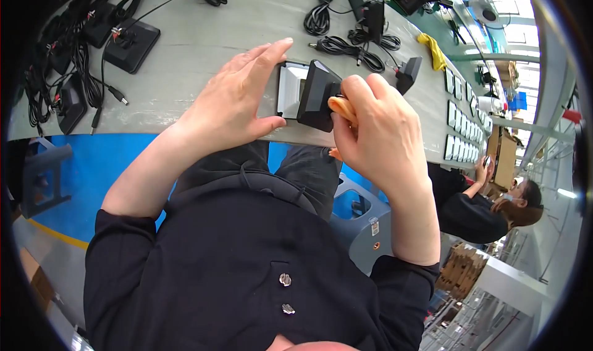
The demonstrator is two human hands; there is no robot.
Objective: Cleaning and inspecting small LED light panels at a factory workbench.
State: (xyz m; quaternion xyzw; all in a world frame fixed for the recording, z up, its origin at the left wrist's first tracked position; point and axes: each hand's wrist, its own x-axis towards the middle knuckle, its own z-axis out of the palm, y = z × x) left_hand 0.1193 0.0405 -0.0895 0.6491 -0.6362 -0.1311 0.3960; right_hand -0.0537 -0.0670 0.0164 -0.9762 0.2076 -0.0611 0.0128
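the left hand lies flat and open, fingers stretched out together, its fingertips resting on the top edge of a small square black-framed lamp panel with a white face that stands at the near edge of the grey bench. the thumb presses along the lower side of that panel. just to the right, touching the panel, sits a black wedge-shaped plastic housing. the right hand is curled closed around an orange tool handle, whose tip meets the black housing's right side. farther back on the bench lie coiled black power cables, a flat black square unit with wires on the left, and a yellow cloth toward the right. down the bench to the right, another person in black sits beside a row of white-faced panels.
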